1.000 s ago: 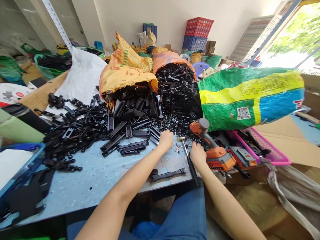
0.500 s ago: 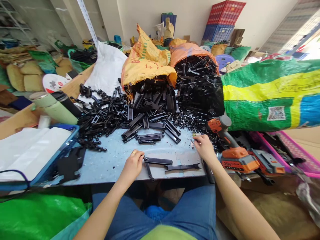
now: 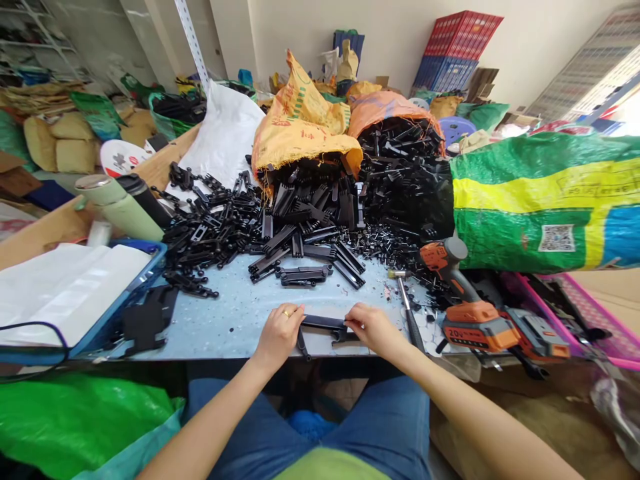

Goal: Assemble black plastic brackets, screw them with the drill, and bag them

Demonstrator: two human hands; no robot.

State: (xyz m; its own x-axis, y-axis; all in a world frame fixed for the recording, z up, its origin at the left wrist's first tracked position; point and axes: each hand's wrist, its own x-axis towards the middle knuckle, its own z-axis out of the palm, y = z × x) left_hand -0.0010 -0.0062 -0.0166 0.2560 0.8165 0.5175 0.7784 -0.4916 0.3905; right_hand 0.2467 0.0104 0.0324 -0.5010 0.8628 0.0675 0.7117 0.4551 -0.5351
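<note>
My left hand (image 3: 281,329), with a ring on one finger, pinches the left end of a long black plastic bar (image 3: 320,323) lying at the near edge of the pale blue table (image 3: 235,313). At the bar's right end, my right hand (image 3: 369,328) is closed on it and covers a second black piece there. A small hammer (image 3: 406,303) lies just right of my right hand. An orange cordless drill (image 3: 463,300) lies further right. Behind the hands spreads a big heap of black plastic parts (image 3: 280,220).
Open sacks of black parts, one yellow (image 3: 300,130) and one orange (image 3: 390,110), lie at the back, and a green-yellow sack (image 3: 545,193) at right. A blue tray (image 3: 145,273) with white sheets and two bottles (image 3: 123,207) stand at left. A pink basket (image 3: 590,313) sits far right.
My right hand has left the hammer head and come back to the bar's right end. My left hand stays on the bar's left end. The view shifted slightly.
</note>
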